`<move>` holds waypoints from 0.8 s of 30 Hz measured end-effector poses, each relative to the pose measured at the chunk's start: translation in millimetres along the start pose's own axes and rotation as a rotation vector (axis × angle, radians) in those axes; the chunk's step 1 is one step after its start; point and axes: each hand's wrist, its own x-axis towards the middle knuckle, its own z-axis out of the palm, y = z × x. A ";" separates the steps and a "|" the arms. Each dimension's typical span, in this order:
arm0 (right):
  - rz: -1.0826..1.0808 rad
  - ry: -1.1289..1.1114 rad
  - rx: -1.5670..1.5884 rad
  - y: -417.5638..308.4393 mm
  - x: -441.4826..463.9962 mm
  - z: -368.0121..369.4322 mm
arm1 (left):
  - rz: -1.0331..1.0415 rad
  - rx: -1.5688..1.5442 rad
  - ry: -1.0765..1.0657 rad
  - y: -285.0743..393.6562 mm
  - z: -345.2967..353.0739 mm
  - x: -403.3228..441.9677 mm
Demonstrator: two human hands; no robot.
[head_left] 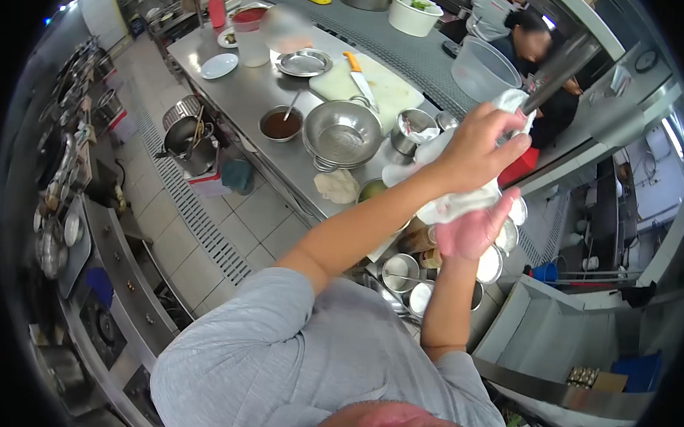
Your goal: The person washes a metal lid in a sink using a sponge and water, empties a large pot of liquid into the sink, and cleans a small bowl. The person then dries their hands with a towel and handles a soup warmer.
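Note:
A white cloth (459, 208) hangs bunched beside a slanting metal post (564, 73). My left hand (484, 147) reaches across to the upper right, with its fingers curled on the cloth near the post and its back toward me. Just below, my right hand (465, 233) is turned palm toward me with the thumb stretched out. The cloth touches that hand and covers its other fingers. Beneath my hands are a steel pot (405, 133), some jars, and a container of white contents (489, 265).
The steel counter (261, 165) carries a metal colander (343, 132), a bowl of brown sauce (281, 124), and a knife (362, 80) on a cutting board (328, 83). A co-worker (530, 51) is beyond the counter. Stoves (101, 318) line the left side.

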 end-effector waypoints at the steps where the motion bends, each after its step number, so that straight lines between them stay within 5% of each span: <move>1: 0.008 -0.124 0.013 -4.8 3.0 -14.9 | -0.131 -0.278 -0.061 5.0 -11.9 -10.7; 3: 0.150 -0.628 0.353 3.7 38.2 -67.9 | -0.490 -1.382 -0.449 13.0 -54.8 -28.8; 4: 0.212 -0.869 0.531 7.9 48.6 -85.1 | -0.473 -1.723 -0.728 -9.8 -53.8 -36.0; 7: 0.287 -0.477 0.390 2.7 45.6 -78.0 | -0.829 -1.400 -0.502 -22.5 -52.6 -49.9; 8: 0.259 -0.319 0.333 -3.0 37.3 -68.8 | -0.792 -1.408 -0.560 -22.8 -64.4 -50.9; 11: 0.239 -0.370 0.050 -16.5 20.4 -66.3 | -0.816 -0.909 -0.667 -27.5 -116.7 -48.8; 15: -0.518 -0.836 -1.681 -44.8 19.2 -87.7 | -0.782 -0.257 -0.179 -21.9 -111.6 -49.5; 16: -0.658 -0.917 -1.782 -43.3 25.8 -76.7 | -0.777 -0.384 -0.176 -34.8 -89.0 -50.0; 17: -0.850 -0.871 -1.653 -26.9 49.0 -92.9 | -0.655 -0.724 -0.183 -6.2 -49.8 -47.9; 18: -1.028 -0.819 -1.508 -1.3 84.6 -130.4 | -0.877 -1.106 -0.212 -6.3 -27.3 -49.7; 20: -0.993 -0.665 -1.189 15.2 130.0 -166.3 | -0.716 -0.571 -0.161 -24.0 4.3 -49.4; 21: -0.920 -0.604 -1.081 14.2 144.3 -173.4 | -0.581 -0.864 -0.096 -25.2 11.0 -45.0; 23: -0.781 -0.535 -1.032 -1.4 156.3 -171.7 | -0.719 -0.373 -0.136 -19.8 0.2 -52.7; 24: -0.818 -0.527 -1.110 -1.9 157.4 -168.2 | -0.753 -0.393 -0.093 -28.7 -1.2 -55.9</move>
